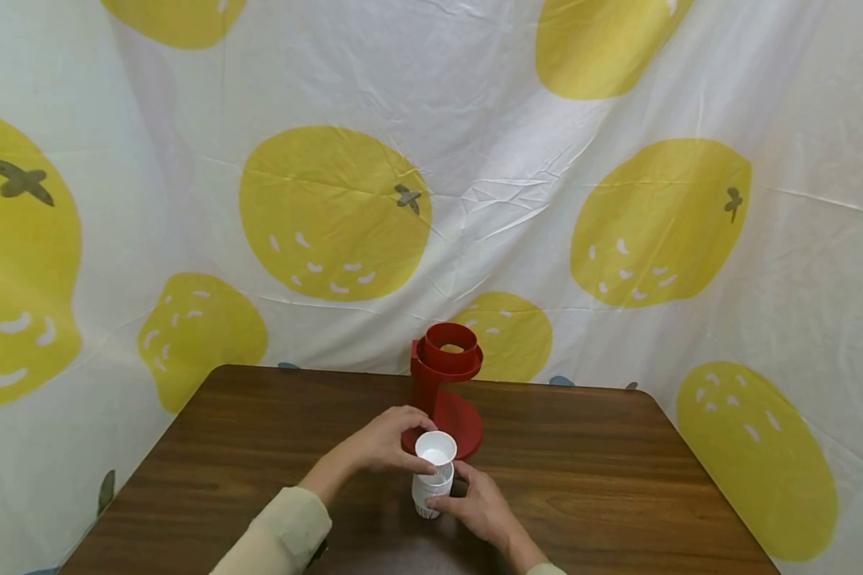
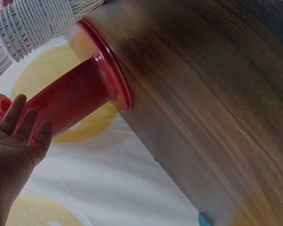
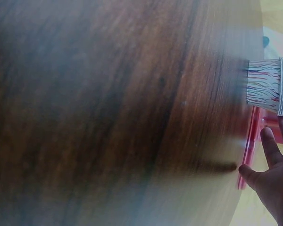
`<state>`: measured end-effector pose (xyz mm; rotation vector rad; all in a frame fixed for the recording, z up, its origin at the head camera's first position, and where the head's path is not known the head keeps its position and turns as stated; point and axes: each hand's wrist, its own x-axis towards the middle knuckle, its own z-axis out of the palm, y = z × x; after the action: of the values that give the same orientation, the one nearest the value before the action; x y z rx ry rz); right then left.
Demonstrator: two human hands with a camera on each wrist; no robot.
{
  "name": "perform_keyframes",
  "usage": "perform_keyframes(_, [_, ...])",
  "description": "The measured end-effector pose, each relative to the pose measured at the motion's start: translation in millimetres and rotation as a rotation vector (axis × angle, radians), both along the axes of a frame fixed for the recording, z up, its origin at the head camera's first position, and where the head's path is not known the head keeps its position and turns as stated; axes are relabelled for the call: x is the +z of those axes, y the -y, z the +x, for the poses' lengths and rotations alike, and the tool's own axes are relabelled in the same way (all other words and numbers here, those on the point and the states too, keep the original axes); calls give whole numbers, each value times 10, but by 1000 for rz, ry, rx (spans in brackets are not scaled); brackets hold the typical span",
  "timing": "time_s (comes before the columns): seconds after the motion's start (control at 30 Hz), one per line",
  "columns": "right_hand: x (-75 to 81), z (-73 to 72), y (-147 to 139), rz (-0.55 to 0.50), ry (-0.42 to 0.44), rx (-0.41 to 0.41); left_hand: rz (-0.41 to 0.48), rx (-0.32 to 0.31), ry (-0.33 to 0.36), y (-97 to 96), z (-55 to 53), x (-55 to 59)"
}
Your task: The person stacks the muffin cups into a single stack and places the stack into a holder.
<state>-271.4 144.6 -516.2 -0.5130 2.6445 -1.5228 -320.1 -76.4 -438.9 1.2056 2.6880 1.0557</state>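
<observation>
A stack of nested white paper cups with printed streaks stands upright on the table, its rims forming a ribbed band in the left wrist view. My left hand pinches the top paper cup between thumb and index finger. That cup sits raised above the other rims, its mouth facing up; whether its base is still inside the stack I cannot tell. From the right side, my right hand grips the stack with thumb and fingers. The remaining fingers of the left hand are spread out in the left wrist view.
Just behind the cups is a red stand with a round base and a ring-shaped holder on top. The dark wooden table has rounded back corners. A white curtain printed with yellow lemons hangs behind and beside it.
</observation>
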Motion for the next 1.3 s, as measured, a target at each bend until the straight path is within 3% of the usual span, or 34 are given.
perform_keyframes(0.17, [3, 4, 3, -3, 11, -4, -11, 1, -3, -5, 18, -36])
perform_keyframes(0.4, [1, 2, 0, -9, 5, -2, -23, 35, 44, -10, 60, -58])
perform_keyframes(0.8, [-13, 5, -3, -5, -14, -5, -5, -10, 19, -14, 55, -159])
perform_keyframes(1.3, [-17, 9, -10, -10, 0, -11, -26, -2, 45, 8, 45, -289])
